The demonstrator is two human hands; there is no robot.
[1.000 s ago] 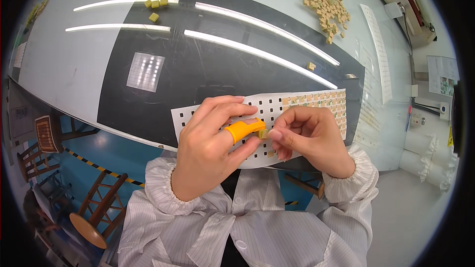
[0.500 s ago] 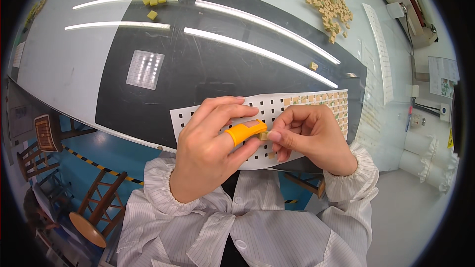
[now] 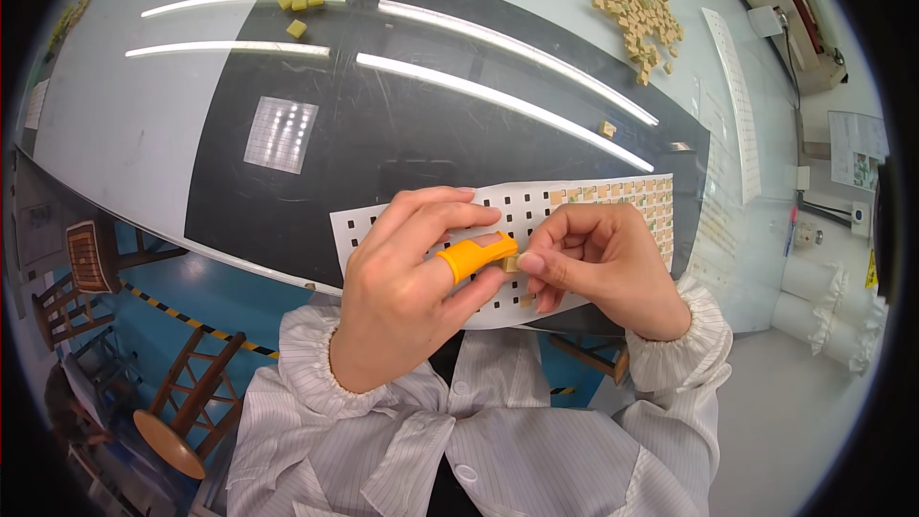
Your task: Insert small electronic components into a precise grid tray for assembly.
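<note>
A small tan square block (image 3: pixel 510 265) sits between the thumb and index finger of my left hand (image 3: pixel 392 278). An orange finger sleeve (image 3: pixel 469 259) covers that index finger, and its tip rests over the block. From the other side, my right hand (image 3: pixel 617 263) pinches at the block's right edge with thumb and index finger; whether anything thin is between those fingertips is hidden. Beneath both hands lies a white sheet (image 3: pixel 364 234) with rows of black square marks. Rows of tan pieces (image 3: pixel 632 194) cover its right part.
A black mat (image 3: pixel 402 115) lies under the sheet, crossed by bright light reflections. Loose tan blocks (image 3: pixel 639 24) are heaped at the far right, with one single block (image 3: pixel 608 128) nearer. Several yellow-green blocks (image 3: pixel 300 2) are at the far left. A clear gridded square (image 3: pixel 280 135) lies left.
Almost nothing differs. Both hands keep their hold at the small block, with only a very slight shift of the view.
</note>
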